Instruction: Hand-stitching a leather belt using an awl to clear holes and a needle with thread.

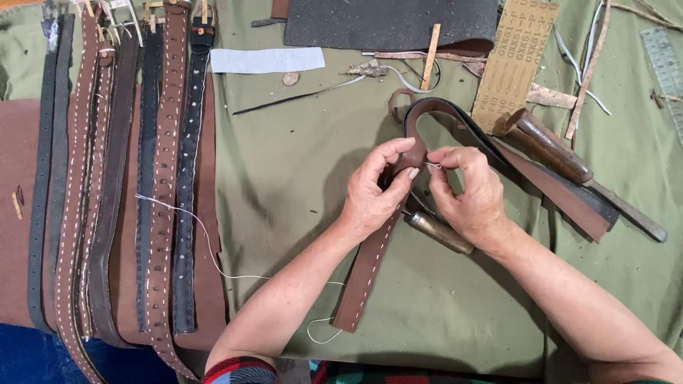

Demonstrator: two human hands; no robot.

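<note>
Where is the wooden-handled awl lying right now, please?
In the head view, the wooden-handled awl lies on the green cloth under the right hand, just right of the stitched brown strap.

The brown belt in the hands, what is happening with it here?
A person is hand-stitching a brown leather strap on a green cloth. The left hand pinches the strap near its bend; the right hand pulls a needle with white thread through it. Finished belts lie to the left, wooden-handled tools to the right.

Brown strap [370, 263]: middle hidden under left hand [373, 188]. Needle [432, 166]: too small to tell. Wooden-handled tool [437, 232]: tip hidden behind right hand [466, 192]. Row of belts [114, 178]: ends cut off at top edge. Ruler [669, 71]: cut off at right.
</note>
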